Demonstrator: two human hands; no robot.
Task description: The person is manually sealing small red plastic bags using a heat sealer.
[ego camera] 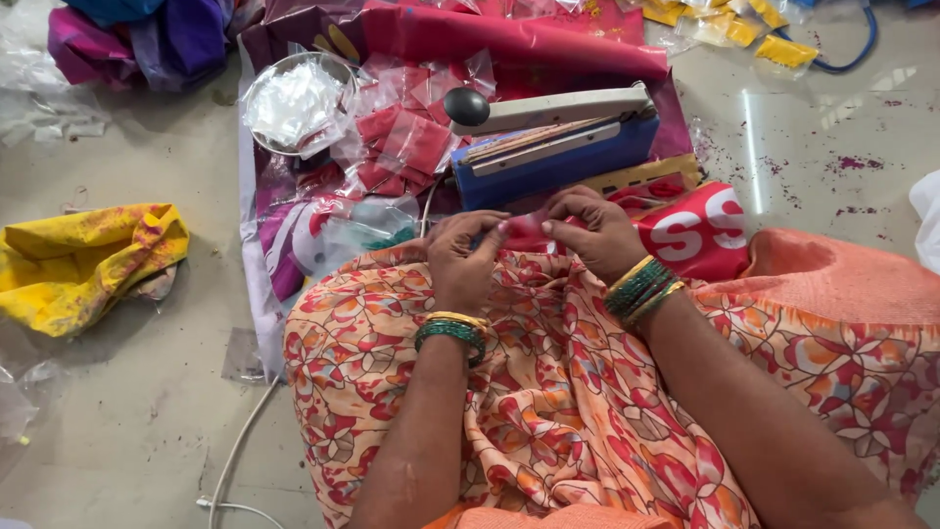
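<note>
Seated on the grey floor, we pinch a small clear packet [526,232] of red powder between left hand [462,257] and right hand [593,233], just before the blue heat sealer [556,147], apparently readying its mouth for sealing.

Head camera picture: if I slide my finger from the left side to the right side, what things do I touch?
Yellow cloth → steel bowl of clear pouches → left hand → right hand, both pinching a small red packet → orange cloth.

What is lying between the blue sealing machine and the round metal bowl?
In the head view, a pile of small clear packets with red powder lies between the sealer and the bowl.
</note>
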